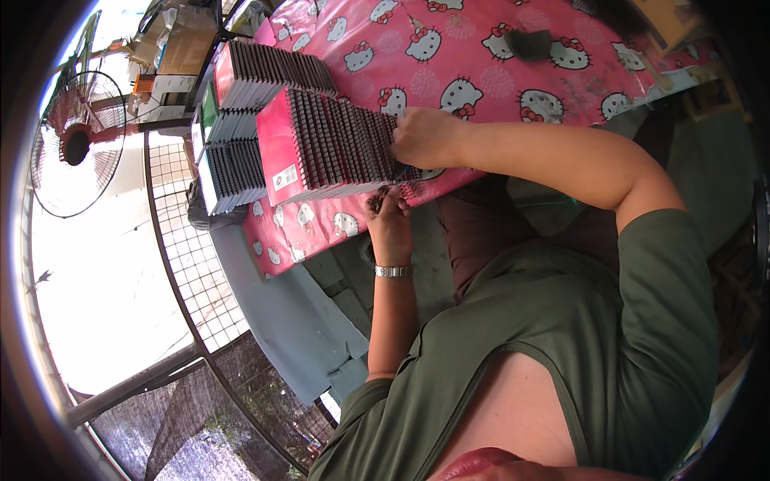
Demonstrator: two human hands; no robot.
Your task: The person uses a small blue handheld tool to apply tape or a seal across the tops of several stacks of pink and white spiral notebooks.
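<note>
A long row of red spiral-bound notebooks [277,148] stands packed on the table, with dark coils facing up. At the right end of this row, my right hand [429,138] is closed, its curled fingers against the last coils; what they grip is hidden. Just below, my left hand [391,224], with a metal-banded watch [392,272] on the wrist, is closed with its fingertips pinched at the row's lower right corner. Something dark and coil-like shows at those fingertips, too small to make out.
Behind and left of the row stand more notebook stacks: a red one [241,76], a green one [210,112] and a dark-coiled one [233,172]. A pink patterned cloth [433,76] covers the table. A dark scrap [528,45] lies farther back. A fan [76,144] stands at left.
</note>
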